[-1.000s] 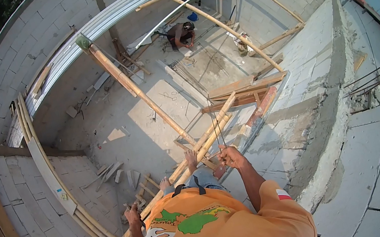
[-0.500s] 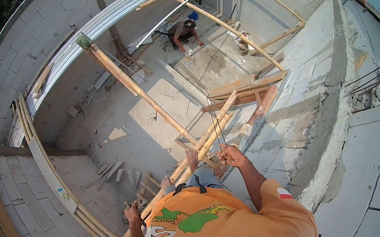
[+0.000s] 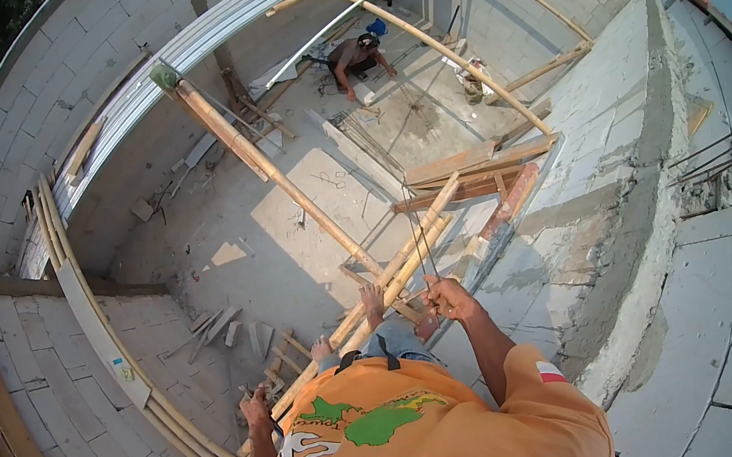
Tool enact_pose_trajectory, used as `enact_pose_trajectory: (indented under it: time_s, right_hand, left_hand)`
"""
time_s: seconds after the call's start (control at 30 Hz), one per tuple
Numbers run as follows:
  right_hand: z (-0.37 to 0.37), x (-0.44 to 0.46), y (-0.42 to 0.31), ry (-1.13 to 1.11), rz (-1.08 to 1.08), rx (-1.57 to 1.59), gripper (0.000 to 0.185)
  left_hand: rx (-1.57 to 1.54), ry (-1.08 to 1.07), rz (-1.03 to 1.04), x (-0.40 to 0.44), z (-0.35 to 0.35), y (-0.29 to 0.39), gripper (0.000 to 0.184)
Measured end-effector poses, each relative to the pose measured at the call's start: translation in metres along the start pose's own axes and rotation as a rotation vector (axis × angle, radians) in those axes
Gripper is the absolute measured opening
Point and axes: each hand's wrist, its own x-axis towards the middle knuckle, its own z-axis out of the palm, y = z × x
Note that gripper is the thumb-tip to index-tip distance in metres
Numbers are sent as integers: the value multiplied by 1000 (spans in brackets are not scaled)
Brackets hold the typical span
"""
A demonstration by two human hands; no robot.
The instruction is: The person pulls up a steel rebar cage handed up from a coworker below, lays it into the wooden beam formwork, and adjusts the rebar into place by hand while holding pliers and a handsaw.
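My right hand [image 3: 444, 297] is closed round the upper end of thin dark rods [image 3: 411, 211], which slope down toward the floor below. Over to the left, my left hand [image 3: 255, 406] is beside the bamboo poles at my feet; its fingers are small and partly curled, and I cannot make out whether they hold anything. My bare feet [image 3: 373, 303] rest on or beside the paired bamboo poles [image 3: 410, 258].
Below, a person [image 3: 356, 61] crouches near the far wall. Long metal profiles [image 3: 231, 19] span the top. A bamboo pole [image 3: 303, 205] crosses the middle; planks [image 3: 453, 164] and a rough block wall [image 3: 580, 220] stand on the right. Loose boards [image 3: 217, 329] lie at lower left.
The crouching person has moved their arms apart and leaned to the right over the floor. The view has shifted slightly. My right hand keeps its grip on the rods.
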Motion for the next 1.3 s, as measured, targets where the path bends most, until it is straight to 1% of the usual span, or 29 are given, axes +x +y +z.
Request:
enact_pose_trajectory:
  time_s: [0.1,0.17,0.73,0.83,1.03,1.13,1.2,1.3]
  right_hand:
    - [4,-3,-2,13,24,-93,78]
    - [10,-9,-5,20,5,8,78]
    - [14,-5,-5,6,38,-18,79]
    - [11,-4,-5,-9,31,-9,80]
    - [4,5,1,-17,23,-2,80]
    - [9,2,-3,-10,22,-17,80]
    - [11,2,-8,0,27,-34,80]
    - [10,-1,-5,-11,19,-19,80]
  left_hand:
    - [13,23,20,0,2,-1,27]
    - [12,22,22,2,3,-5,26]
    - [26,30,5,2,3,-6,28]
    - [1,32,1,9,2,-11,30]
    - [7,28,21,9,4,-13,31]
    - [21,21,67,18,4,-18,30]
    - [16,28,17,9,7,-11,30]
    - [-2,12,30,1,7,-6,31]
